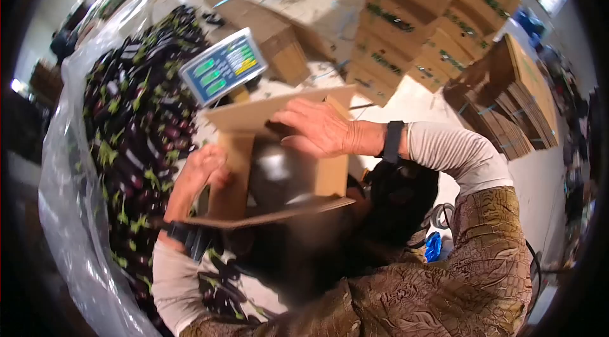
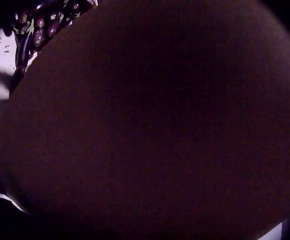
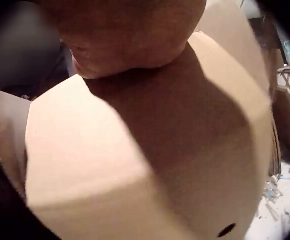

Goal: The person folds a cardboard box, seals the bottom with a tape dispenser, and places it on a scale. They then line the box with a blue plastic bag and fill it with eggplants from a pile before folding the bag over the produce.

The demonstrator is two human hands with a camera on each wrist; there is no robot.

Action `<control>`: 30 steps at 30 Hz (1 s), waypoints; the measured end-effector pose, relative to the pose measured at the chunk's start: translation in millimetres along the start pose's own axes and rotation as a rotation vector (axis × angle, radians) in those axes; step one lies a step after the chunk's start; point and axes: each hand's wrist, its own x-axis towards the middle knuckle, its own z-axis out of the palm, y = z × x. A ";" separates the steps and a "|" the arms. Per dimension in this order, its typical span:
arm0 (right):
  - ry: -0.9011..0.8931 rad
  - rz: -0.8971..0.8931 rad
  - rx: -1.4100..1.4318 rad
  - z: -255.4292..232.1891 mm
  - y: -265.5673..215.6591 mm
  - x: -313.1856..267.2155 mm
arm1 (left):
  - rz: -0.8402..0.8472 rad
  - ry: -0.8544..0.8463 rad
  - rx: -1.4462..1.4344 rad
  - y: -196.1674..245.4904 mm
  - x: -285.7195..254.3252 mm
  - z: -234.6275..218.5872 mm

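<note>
Patterned brown clothing (image 1: 374, 296) lay nearest, at five o'clock. An open carton (image 1: 231, 175) stood centrally. Over its one o'clock side, the right hand (image 1: 314, 129) had loosely spread fingers. The left hand (image 1: 202, 172) bent its fingers at nine; pinching or not, I couldn't tell. Eggplants (image 1: 136, 140) lay at nine, a scale display (image 1: 223, 66) at eleven.

Open carton (image 1: 231, 175) beside heaped eggplants (image 1: 130, 146)

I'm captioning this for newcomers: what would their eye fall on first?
Probably the great heap of glossy purple eggplants along the person's left, edged by clear plastic sheeting. Next, the open cardboard box between the left hand and right hand, with a blue-and-green display panel beyond it.
</note>
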 end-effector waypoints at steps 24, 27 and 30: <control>-0.274 -0.388 -0.148 91.1 24.8 27.3 | 0.448 0.814 0.478 -13.7 1.3 37.9; -0.233 -0.352 -0.200 64.4 43.6 12.5 | 0.338 0.709 0.736 -18.7 12.2 33.7; -0.186 -0.315 -0.238 -7.3 40.0 -6.0 | 0.255 0.615 0.684 -26.8 14.7 39.1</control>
